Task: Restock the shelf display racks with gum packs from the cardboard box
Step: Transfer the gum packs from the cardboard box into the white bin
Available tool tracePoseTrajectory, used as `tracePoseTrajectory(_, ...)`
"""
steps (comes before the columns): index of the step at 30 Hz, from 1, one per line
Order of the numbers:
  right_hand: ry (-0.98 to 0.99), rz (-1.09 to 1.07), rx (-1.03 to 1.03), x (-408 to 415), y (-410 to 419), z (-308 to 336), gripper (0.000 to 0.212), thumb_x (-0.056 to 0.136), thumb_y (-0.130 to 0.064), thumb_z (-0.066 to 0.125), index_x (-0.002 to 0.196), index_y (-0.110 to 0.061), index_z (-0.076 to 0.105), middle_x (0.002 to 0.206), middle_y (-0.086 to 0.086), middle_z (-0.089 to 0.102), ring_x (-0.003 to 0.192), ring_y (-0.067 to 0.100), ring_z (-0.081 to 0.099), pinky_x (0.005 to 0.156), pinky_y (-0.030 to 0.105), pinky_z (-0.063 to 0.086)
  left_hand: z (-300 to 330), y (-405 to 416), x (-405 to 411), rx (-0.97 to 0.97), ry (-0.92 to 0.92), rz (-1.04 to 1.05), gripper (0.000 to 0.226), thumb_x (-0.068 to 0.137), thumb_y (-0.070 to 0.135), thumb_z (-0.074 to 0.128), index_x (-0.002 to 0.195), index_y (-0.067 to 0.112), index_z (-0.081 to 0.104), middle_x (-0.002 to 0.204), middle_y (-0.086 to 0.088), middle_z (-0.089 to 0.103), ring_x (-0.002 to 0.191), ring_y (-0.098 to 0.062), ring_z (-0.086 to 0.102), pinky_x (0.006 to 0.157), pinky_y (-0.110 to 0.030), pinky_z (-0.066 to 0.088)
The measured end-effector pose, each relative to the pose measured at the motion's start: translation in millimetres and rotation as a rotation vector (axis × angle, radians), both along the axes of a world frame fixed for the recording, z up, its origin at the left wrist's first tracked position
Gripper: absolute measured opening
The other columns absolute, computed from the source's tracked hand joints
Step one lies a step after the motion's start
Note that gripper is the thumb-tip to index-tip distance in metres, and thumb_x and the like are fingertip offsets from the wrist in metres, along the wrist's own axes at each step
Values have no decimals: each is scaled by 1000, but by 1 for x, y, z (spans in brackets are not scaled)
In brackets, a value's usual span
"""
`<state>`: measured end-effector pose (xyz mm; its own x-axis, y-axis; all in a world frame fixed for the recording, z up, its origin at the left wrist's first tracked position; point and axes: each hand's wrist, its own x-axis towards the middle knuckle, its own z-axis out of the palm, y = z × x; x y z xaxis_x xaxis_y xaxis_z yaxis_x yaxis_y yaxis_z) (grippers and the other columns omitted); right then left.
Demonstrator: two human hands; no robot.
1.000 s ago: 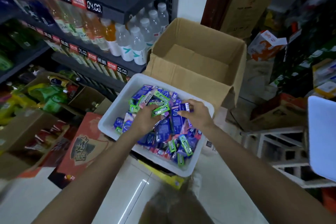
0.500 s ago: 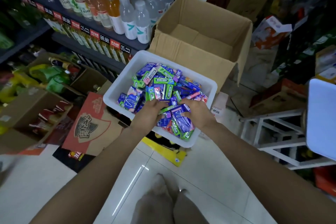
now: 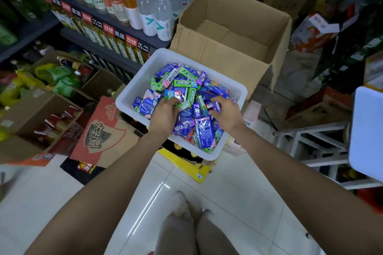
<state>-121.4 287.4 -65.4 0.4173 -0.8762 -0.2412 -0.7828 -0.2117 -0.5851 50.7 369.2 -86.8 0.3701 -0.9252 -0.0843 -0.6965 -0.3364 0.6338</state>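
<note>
Dim, bluish light; a glare streak on the floor tiles [image 3: 145,211] near the white tub [image 3: 132,93], edges bowed and blurred.

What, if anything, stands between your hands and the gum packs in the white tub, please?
Nothing visible: the left hand and right hand are already down among the gum packs in the open white tub, fingers curled into the pile.

"DOUBLEMINT" on green gum packs [image 3: 183,83]; shelf price tags [image 3: 119,34] read "88.88", "05.00".
</note>
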Motion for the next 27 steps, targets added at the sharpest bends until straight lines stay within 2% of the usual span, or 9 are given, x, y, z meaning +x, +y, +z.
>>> tracePoseTrajectory(2,-29,-7,27,10,-10,3,50,88,-9,60,136,-12,46,118,18,60,97,28,59,79,25,37,1,-12,6,5,-35,18,29,97,12,48,125,8,54,117,-18,51,106,-35,51,86,-41,45)
tracePoseTrajectory(5,-61,63,61,29,-20,5,66,87,-8,61,145,-12,29,138,19,44,128,31,41,100,27,31,1,-26,12,13,-223,-48,35,97,14,47,132,11,50,135,-18,44,123,-36,40,94,-47,42)
tracePoseTrajectory(8,82,220,62,38,-19,-1,76,91,-17,60,150,-15,14,155,12,16,142,26,18,111,25,18,-7,-22,17,-54,-209,-279,51,94,40,40,132,7,52,139,-17,46,125,-37,45,99,-48,43)
tracePoseTrajectory(11,185,306,61,32,-13,-10,79,93,-23,57,151,-19,5,158,8,0,145,25,5,115,31,15,-27,-3,28,29,-254,-524,93,79,78,21,147,14,28,153,-10,28,141,-28,24,113,-44,21)
tracePoseTrajectory(13,161,320,41,26,-8,-14,80,93,-21,57,151,-20,1,159,6,-3,146,23,2,116,34,13,-30,3,39,108,-281,-579,102,70,87,15,148,22,4,158,-3,10,146,-21,5,116,-38,4)
tracePoseTrajectory(15,140,309,6,21,-5,-15,82,93,-22,58,151,-21,0,159,5,-4,146,22,1,116,36,16,-27,0,42,136,-313,-610,101,72,84,27,147,23,-1,158,-2,6,146,-20,0,116,-34,-3)
tracePoseTrajectory(18,149,291,-69,20,-2,-16,84,91,-24,60,151,-21,2,158,0,-12,146,20,2,111,33,26,-20,-5,37,163,-344,-583,95,81,68,48,150,22,4,159,-2,5,147,-21,0,119,-40,3)
tracePoseTrajectory(22,196,386,-61,16,-4,-11,100,82,-30,70,150,-17,-2,157,-5,-18,146,16,1,113,32,28,-17,-8,28,227,-403,-520,90,85,65,42,151,21,0,159,-1,2,146,-20,1,117,-38,2)
tracePoseTrajectory(27,243,469,7,15,-11,-8,113,75,-15,77,149,-20,-8,147,-16,-30,145,18,10,106,32,35,-13,-26,25,200,-407,-371,76,92,57,36,152,19,8,159,-2,3,146,-22,3,118,-38,7)
